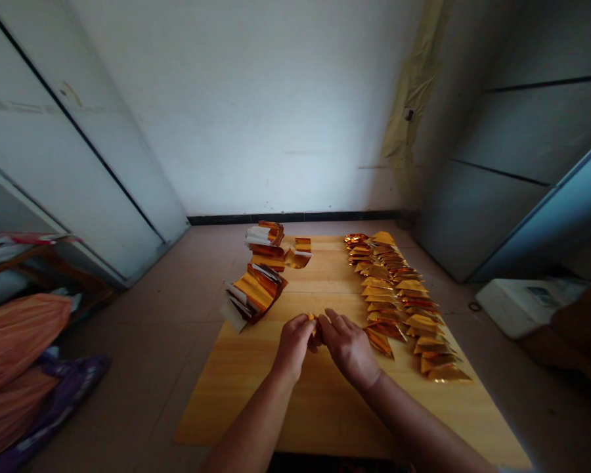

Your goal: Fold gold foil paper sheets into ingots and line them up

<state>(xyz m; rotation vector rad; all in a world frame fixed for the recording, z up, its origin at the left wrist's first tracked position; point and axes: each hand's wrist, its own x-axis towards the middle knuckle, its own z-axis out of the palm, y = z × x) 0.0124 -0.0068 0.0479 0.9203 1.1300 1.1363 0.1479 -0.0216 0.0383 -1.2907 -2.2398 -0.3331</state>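
Note:
Close together over the middle of the wooden board (256, 394), my left hand (295, 338) and my right hand (347, 345) both grip a small piece of gold foil paper (312, 318). Most of that piece is hidden by my fingers. Just right of my right hand lie a few loose folded gold papers (381, 338). Beyond them, folded gold paper pieces (426, 322) stand in two overlapping rows. To the left, a fanned stack of gold foil sheets (259, 289) rests on the board, with more sheets (266, 243) behind it.
A pale wall (276, 118) rises behind the board. Cabinets stand at left (79, 144) and right (522, 144). Orange and purple bags (24, 368) lie on the left floor. A white box (517, 305) sits at right.

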